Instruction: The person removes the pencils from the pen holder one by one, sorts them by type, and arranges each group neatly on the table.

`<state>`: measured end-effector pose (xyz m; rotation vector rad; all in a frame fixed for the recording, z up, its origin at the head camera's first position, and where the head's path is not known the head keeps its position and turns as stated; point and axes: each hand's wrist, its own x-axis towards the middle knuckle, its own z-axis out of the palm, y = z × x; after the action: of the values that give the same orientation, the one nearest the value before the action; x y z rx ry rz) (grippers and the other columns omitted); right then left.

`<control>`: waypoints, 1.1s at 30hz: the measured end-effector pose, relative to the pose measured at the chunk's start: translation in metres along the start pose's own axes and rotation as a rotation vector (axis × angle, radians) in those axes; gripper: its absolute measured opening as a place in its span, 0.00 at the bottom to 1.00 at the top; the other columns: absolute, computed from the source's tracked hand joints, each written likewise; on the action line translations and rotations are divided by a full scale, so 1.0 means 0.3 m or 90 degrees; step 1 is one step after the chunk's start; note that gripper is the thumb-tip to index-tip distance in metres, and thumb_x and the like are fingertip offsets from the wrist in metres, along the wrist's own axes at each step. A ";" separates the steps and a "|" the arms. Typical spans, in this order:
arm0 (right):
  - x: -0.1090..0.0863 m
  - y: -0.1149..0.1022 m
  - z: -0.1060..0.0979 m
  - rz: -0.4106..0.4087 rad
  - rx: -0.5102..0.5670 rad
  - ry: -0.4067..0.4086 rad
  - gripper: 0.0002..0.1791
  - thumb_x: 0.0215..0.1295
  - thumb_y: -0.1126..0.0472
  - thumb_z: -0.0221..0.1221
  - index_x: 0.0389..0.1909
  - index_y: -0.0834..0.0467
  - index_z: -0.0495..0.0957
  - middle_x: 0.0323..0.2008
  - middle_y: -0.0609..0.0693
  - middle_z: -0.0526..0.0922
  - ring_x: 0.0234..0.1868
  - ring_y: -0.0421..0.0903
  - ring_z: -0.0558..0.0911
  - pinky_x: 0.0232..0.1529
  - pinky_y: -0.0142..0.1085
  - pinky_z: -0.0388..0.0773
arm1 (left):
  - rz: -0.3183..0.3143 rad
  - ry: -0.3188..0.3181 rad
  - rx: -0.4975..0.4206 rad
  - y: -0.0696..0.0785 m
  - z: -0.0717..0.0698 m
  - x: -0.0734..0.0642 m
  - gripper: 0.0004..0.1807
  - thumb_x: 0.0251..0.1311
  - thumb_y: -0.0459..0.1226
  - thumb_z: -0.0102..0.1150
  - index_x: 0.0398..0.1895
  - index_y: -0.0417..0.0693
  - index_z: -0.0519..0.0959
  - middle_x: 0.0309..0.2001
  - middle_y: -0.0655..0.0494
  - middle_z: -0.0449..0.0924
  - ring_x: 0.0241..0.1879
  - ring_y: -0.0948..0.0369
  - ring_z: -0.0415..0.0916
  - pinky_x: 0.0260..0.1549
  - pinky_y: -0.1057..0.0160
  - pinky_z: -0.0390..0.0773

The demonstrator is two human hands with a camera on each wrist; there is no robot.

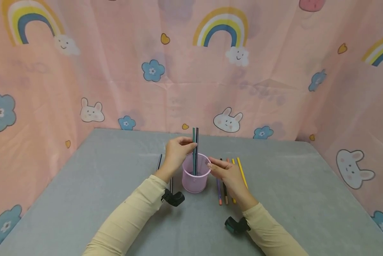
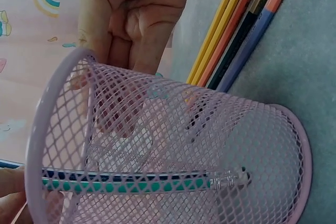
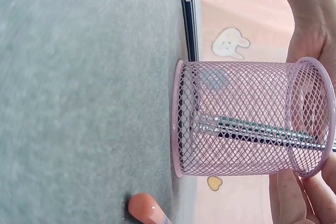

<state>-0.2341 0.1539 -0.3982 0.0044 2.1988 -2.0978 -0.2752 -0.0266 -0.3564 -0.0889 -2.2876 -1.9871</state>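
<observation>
A pink mesh pencil cup [image 1: 194, 185] stands upright on the table. My left hand [image 1: 176, 153] pinches a green pencil [image 1: 193, 136] and a dark pencil [image 1: 197, 136] above the rim. Both pencils stand inside the cup, their silver-banded ends down near its base, as the left wrist view shows through the mesh [image 2: 131, 182]. On the cup's right side, my right hand [image 1: 229, 175] holds the rim between thumb and fingers. In the right wrist view some fingers [image 3: 291, 198] lie along the outside of the cup.
Right of the cup lie several coloured pencils: a purple one [image 1: 219, 193], a black one [image 1: 225, 193], an orange one [image 2: 231, 32] and yellow ones [image 1: 241, 170]. Dark pencils [image 1: 159, 161] lie to the left, partly behind my left arm. A patterned pink cloth [image 1: 178, 99] hangs behind the grey table [image 1: 114, 160].
</observation>
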 end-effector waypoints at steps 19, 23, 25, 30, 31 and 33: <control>-0.003 -0.003 0.001 -0.009 -0.024 0.002 0.25 0.59 0.53 0.62 0.56 0.59 0.75 0.55 0.54 0.77 0.53 0.46 0.79 0.53 0.38 0.76 | 0.048 0.018 -0.068 0.095 -0.044 -0.034 0.12 0.53 0.33 0.64 0.41 0.37 0.81 0.40 0.45 0.82 0.38 0.58 0.80 0.38 0.66 0.82; 0.000 -0.003 0.003 -0.005 -0.022 0.007 0.25 0.59 0.53 0.62 0.56 0.60 0.75 0.55 0.55 0.77 0.53 0.46 0.79 0.53 0.37 0.76 | 0.059 0.014 -0.091 0.127 -0.068 -0.050 0.12 0.53 0.34 0.65 0.41 0.37 0.81 0.40 0.45 0.82 0.39 0.56 0.81 0.39 0.67 0.82; 0.001 -0.003 0.002 -0.006 -0.019 0.008 0.26 0.58 0.53 0.62 0.56 0.60 0.75 0.55 0.55 0.77 0.52 0.43 0.80 0.52 0.36 0.76 | 0.072 0.019 -0.117 0.141 -0.079 -0.056 0.12 0.53 0.34 0.65 0.40 0.37 0.81 0.40 0.42 0.82 0.40 0.54 0.81 0.39 0.66 0.82; 0.005 -0.005 0.003 -0.007 -0.006 0.011 0.25 0.58 0.54 0.63 0.56 0.60 0.75 0.55 0.55 0.78 0.48 0.37 0.81 0.51 0.34 0.77 | 0.107 0.029 -0.169 0.177 -0.103 -0.072 0.11 0.54 0.33 0.63 0.40 0.35 0.81 0.43 0.39 0.82 0.43 0.49 0.80 0.41 0.64 0.82; 0.005 -0.005 0.004 -0.005 -0.005 0.011 0.25 0.58 0.54 0.63 0.56 0.60 0.75 0.55 0.55 0.78 0.48 0.37 0.81 0.51 0.33 0.77 | 0.110 0.031 -0.169 0.184 -0.108 -0.078 0.11 0.55 0.33 0.63 0.40 0.36 0.81 0.42 0.40 0.82 0.43 0.50 0.81 0.41 0.64 0.82; 0.007 -0.003 0.007 -0.002 -0.005 0.007 0.25 0.58 0.54 0.63 0.56 0.60 0.75 0.55 0.55 0.77 0.48 0.37 0.81 0.51 0.33 0.77 | 0.117 0.034 -0.163 0.196 -0.121 -0.089 0.11 0.55 0.34 0.63 0.40 0.37 0.81 0.41 0.42 0.83 0.42 0.51 0.81 0.42 0.64 0.81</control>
<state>-0.2361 0.1516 -0.3977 0.0115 2.2155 -2.0954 -0.2404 -0.0534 -0.2969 -0.2533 -1.9056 -2.1440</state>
